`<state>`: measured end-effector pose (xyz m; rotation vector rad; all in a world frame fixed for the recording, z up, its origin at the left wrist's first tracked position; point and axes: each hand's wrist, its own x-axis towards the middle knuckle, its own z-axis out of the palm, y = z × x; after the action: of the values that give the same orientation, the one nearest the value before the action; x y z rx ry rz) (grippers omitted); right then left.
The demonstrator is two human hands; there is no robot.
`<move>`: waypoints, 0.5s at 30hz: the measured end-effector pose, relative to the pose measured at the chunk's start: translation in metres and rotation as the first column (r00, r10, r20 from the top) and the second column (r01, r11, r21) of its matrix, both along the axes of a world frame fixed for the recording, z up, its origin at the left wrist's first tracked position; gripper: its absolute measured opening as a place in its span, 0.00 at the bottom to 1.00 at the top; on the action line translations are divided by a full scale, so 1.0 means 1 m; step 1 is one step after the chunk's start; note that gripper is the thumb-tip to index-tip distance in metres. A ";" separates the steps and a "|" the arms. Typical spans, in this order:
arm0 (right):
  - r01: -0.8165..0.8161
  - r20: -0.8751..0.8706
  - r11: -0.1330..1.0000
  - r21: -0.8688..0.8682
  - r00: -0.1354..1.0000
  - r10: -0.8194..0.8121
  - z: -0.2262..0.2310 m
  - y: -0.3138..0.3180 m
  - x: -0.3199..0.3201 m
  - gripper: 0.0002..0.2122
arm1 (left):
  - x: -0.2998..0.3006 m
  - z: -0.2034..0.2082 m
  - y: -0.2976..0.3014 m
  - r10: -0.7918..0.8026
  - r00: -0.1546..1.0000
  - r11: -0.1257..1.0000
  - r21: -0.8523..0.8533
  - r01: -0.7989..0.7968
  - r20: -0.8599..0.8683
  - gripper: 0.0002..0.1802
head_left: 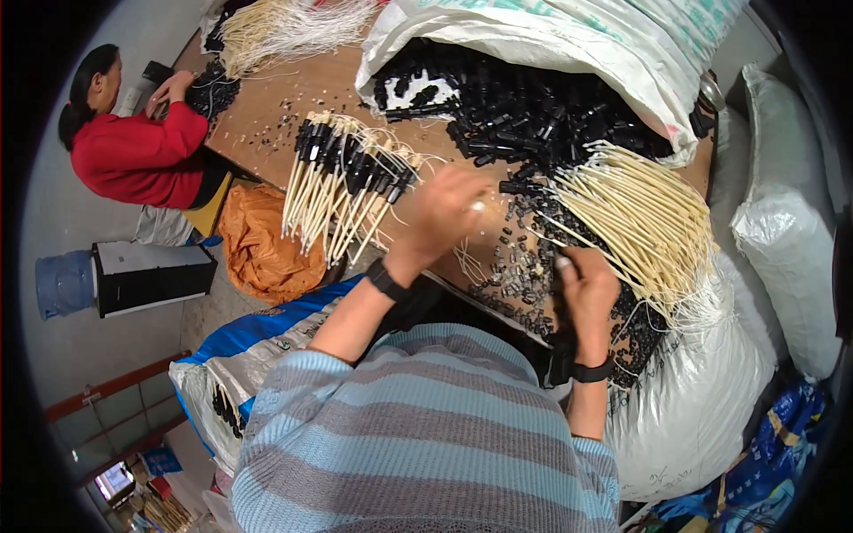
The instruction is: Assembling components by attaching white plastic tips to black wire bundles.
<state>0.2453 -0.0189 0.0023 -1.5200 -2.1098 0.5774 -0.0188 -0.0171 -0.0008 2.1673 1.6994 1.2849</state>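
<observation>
My left hand (449,211), somewhat blurred, is raised over the table's near edge with its fingers curled. A small white spot shows at its fingertips; what they hold I cannot make out. My right hand (590,286) is closed low over small black and clear parts (520,271), its thumb and fingertips together, their contents hidden. Beyond it lies a thick bundle of cream sleeved wires (635,222) with white ends. Left of my left hand sits a row of cream wires with black connector housings (342,169). Loose black housings (533,111) spill from a large white sack (569,35).
A person in a red top (138,155) works at the table's far left. An orange sack (267,244) stands on the floor below. Full white sacks (786,213) crowd the right side. More wires (267,35) lie at the back left. A water dispenser (151,275) is at left.
</observation>
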 end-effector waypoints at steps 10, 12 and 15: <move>-0.023 0.248 0.957 0.290 0.967 -0.051 0.005 0.006 0.040 0.05 | 0.038 -0.032 0.042 -0.079 0.997 0.969 -0.235 0.074 -0.013 0.26; -0.072 0.223 0.952 0.298 0.975 0.004 0.012 0.005 0.035 0.05 | 0.025 -0.035 0.034 0.057 0.955 0.888 -0.452 0.084 0.289 0.19; -0.100 0.135 0.974 0.202 0.988 0.074 0.013 -0.001 0.015 0.07 | 0.002 -0.063 0.016 0.184 0.776 0.874 -0.461 0.152 0.604 0.09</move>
<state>0.2607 -0.0200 0.0155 -1.3845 -2.2623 0.2847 -0.0164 -0.0016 -0.0637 1.2292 1.5171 1.2153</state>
